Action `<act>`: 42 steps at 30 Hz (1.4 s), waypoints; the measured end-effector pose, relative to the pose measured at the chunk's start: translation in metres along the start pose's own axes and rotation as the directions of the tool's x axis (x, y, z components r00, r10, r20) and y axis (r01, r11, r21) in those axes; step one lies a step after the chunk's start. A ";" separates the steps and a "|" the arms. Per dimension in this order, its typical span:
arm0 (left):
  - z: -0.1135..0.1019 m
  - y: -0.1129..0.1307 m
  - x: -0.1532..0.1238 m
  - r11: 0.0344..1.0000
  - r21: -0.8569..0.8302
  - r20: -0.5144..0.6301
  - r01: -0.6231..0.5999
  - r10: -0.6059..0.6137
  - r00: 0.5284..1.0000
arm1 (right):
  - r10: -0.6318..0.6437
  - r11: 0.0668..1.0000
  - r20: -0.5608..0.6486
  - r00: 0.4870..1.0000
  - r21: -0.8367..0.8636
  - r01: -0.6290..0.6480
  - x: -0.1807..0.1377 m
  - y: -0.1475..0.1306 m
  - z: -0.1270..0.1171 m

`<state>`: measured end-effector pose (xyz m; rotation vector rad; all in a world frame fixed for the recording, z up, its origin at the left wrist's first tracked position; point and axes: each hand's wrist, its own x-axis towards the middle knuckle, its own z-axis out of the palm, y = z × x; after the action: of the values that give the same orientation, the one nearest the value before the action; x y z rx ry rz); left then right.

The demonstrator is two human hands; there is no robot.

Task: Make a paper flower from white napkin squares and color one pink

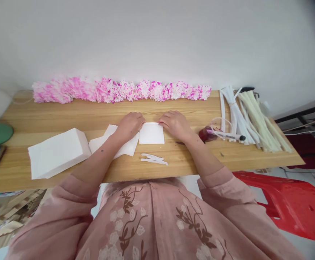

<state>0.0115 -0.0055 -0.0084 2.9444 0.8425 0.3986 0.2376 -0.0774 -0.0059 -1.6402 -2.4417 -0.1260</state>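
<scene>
1. The grip of the left hand (130, 124) is kept narrow, with the fingers curled down onto the far left corner of a folded white square (152, 134); whether the paper is pinched or only pressed cannot be told
2. The grip of the right hand (175, 124) is likewise narrow, its fingers curled onto the far right corner of the same square, and a pinch cannot be told there either
3. The folded white square is laid flat on the wooden bench (190, 104), about the middle, between the two hands
4. Loose white sheets (126, 148) are spread under the left wrist, just left of the square, and a thick stack of tissue (56, 153) is set further left
5. Cut paper strips (154, 159) are seen on the near side of the square, close to the bench's front edge
6. A pink and white paper garland (119, 90) is stretched along the far edge, against the wall
7. To the right, a red bottle (204, 134) and a marker pen (228, 135) are placed beside bundles of white and cream sticks (249, 115)
8. A red plastic stool (290, 206) is seen off the bench's right end, on the near side
</scene>
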 end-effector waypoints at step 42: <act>-0.008 0.010 -0.010 0.977 0.138 0.020 -0.161 0.160 0.987 | -0.052 0.995 0.027 0.998 -0.079 0.054 -0.017 -0.017 -0.001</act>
<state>0.0064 -0.0192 -0.0020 3.1536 0.6594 0.3472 0.2283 -0.0991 -0.0075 -1.6190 -2.5304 -0.2153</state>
